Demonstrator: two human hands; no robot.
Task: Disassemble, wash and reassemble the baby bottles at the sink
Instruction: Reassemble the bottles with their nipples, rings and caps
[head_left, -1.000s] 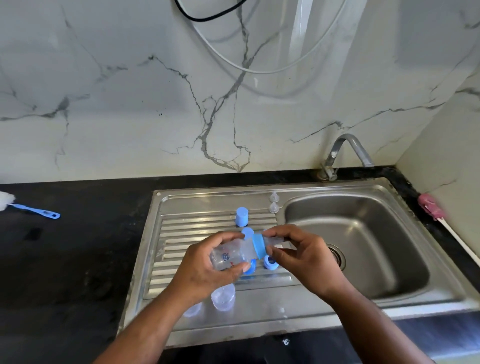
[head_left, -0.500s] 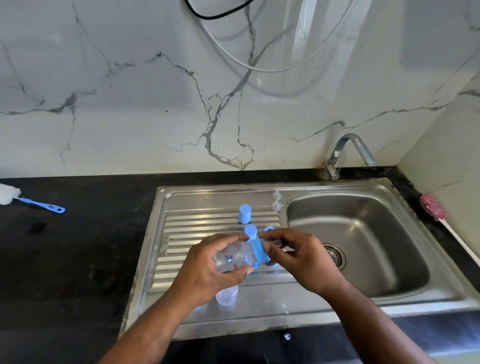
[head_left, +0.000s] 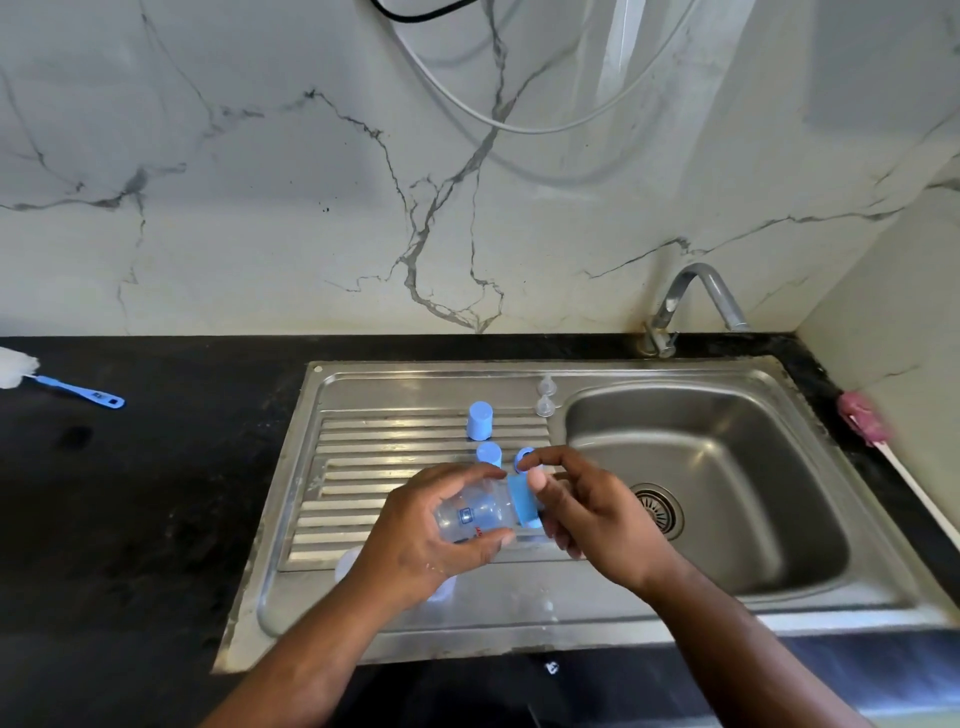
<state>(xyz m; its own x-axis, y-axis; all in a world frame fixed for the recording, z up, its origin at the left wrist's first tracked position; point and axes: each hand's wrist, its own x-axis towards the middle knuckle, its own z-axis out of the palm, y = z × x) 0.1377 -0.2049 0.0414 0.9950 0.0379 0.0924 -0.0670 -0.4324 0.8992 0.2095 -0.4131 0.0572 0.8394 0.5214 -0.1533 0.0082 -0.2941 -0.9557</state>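
While both hands hold it at lower centre of the frame, bottle (head_left: 475, 519): clear plastic, lying sideways above the ribbed drainboard (head_left: 405, 452) of the sink (head_left: 779, 621), neck toward the right.
collar (head_left: 521, 501): blue screw ring on the bottle's neck.
markings: small blue square emblem and red lettering on the bottle's side; too small to read.
left hand (head_left: 421, 540): fingers curled round the bottle's body, gripping it.
right hand (head_left: 592, 519): thumb on top of the collar, lower fingers curled beneath it, pinching it; index finger arched above.
caps (head_left: 479, 422): two, blue, upright on the drainboard just beyond the hands.
loose ring (head_left: 521, 458): blue, just behind the right index finger.
teats (head_left: 544, 397): two, clear, at the drainboard's far right corner.
cups (head_left: 344, 564): clear, on the sink's near ledge, mostly hidden under the left hand.
blue brush (head_left: 78, 389): white-headed, on the black table (head_left: 130, 519), left edge.
pink brush (head_left: 862, 418): right edge.
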